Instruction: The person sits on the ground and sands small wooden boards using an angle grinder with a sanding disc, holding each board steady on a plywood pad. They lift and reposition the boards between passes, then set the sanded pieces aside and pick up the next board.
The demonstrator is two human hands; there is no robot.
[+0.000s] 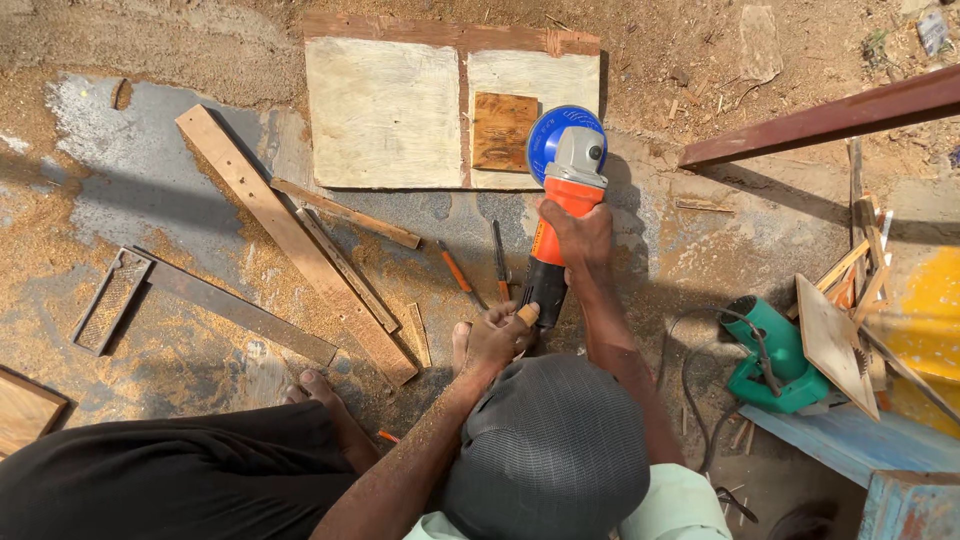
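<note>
Two bare arms reach forward over the grinder (556,215). The right hand (577,238) grips its middle; the left hand (493,338) clasps its rear end, fingers curled.

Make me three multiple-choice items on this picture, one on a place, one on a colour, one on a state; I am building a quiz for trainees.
1. Where does the small brown wood block lie?
A. on the pale board
B. on the green tool
C. on the square

2. What colour is the disc on the grinder?
A. red
B. blue
C. yellow

3. How is the grinder held?
A. lying loose on the ground
B. by one hand only
C. by both hands

Answers: 1 A, the block sits on the board beside the disc. 2 B, the disc shows blue. 3 C, the right hand grips the orange body and the left hand the rear end.
</note>
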